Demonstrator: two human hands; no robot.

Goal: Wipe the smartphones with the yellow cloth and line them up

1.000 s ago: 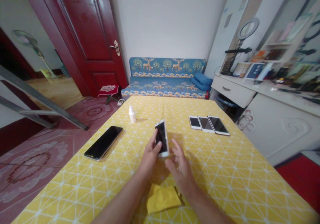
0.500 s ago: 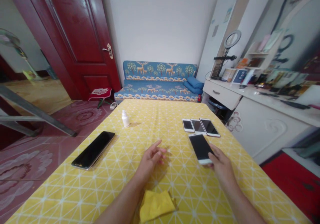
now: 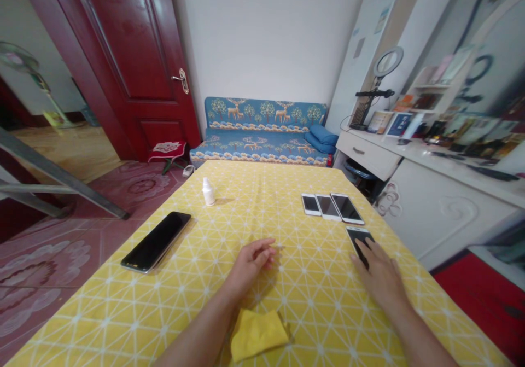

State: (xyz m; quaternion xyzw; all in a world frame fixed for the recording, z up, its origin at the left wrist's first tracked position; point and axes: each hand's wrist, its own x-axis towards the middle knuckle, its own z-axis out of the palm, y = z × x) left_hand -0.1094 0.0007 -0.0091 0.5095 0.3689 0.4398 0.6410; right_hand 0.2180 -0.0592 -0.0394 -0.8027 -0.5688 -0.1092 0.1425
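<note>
- Bench (image 3: 307, 257): if I drag its cover, the phone row (image 3: 328, 207) could shift.
- Right grip (image 3: 381, 277): fingers spread over the white phone (image 3: 357, 234), just off the row's near side; on my feed I can't tell whether they clasp it.
- Left grip (image 3: 250, 260): loosely curled, empty, left of the row.
- White phone: pushed forward, it could knock the row.
- Bottle (image 3: 208, 193), well left of the row: a stray swing might topple it.

Room: pale back wall (image 3: 262, 33), dark red door (image 3: 135, 39), blue sofa (image 3: 262, 133).
Sofa deer-and-tree patterned, along wall; red-topped stool (image 3: 167, 149) by door; pinkish patterned floor (image 3: 139, 184) at left; white dresser (image 3: 438, 192) bearing ring light (image 3: 377, 69) at right; standing fan (image 3: 43, 83) far left.
</note>
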